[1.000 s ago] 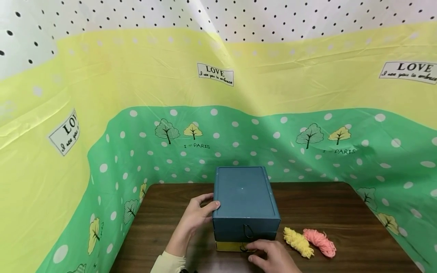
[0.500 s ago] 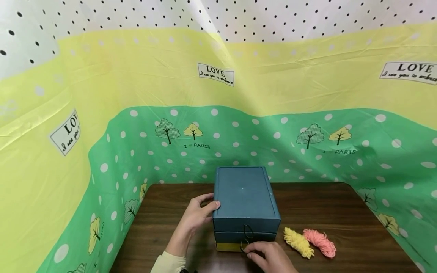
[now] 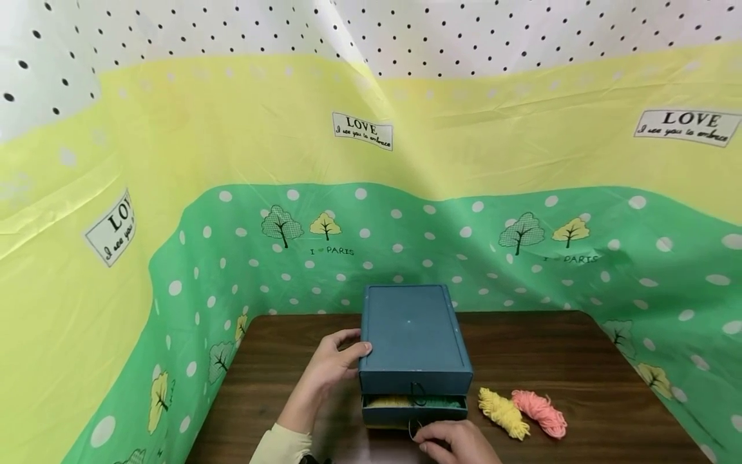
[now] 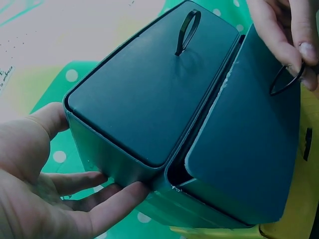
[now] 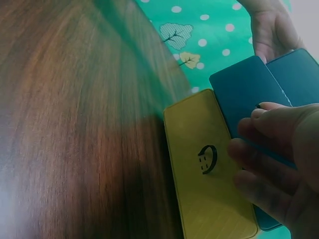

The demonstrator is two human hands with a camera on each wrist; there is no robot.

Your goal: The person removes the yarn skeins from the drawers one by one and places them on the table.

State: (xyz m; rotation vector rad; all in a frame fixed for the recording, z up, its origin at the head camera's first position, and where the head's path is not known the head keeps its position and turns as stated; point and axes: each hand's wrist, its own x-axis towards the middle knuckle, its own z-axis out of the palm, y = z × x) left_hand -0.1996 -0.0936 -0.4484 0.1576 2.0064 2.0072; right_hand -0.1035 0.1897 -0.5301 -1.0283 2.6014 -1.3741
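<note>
A blue box of stacked drawers (image 3: 411, 328) stands on the table. My left hand (image 3: 333, 361) steadies its left side, thumb at the top edge and fairly straight fingers against the side wall. The blue middle drawer (image 4: 244, 134) is pulled partway out; yellow and green contents show through its gap. With thumb and fingertips my right hand (image 3: 458, 441) pinches the black loop pull (image 4: 286, 85) on that drawer's front. Below it sits the yellow bottom drawer (image 5: 207, 194), pushed in, with its own black loop. Another loop (image 4: 188, 31) hangs on the top drawer's front.
A yellow yarn skein (image 3: 503, 414) and a pink yarn skein (image 3: 540, 414) lie together on the dark wooden table (image 3: 580, 361), right of the box. A patterned green and yellow curtain (image 3: 324, 270) surrounds the table's back and sides.
The right hand took the middle drawer's loop and drew it toward me. That drawer slid out, opening a gap above its front and covering most of the yellow one. The left hand stayed.
</note>
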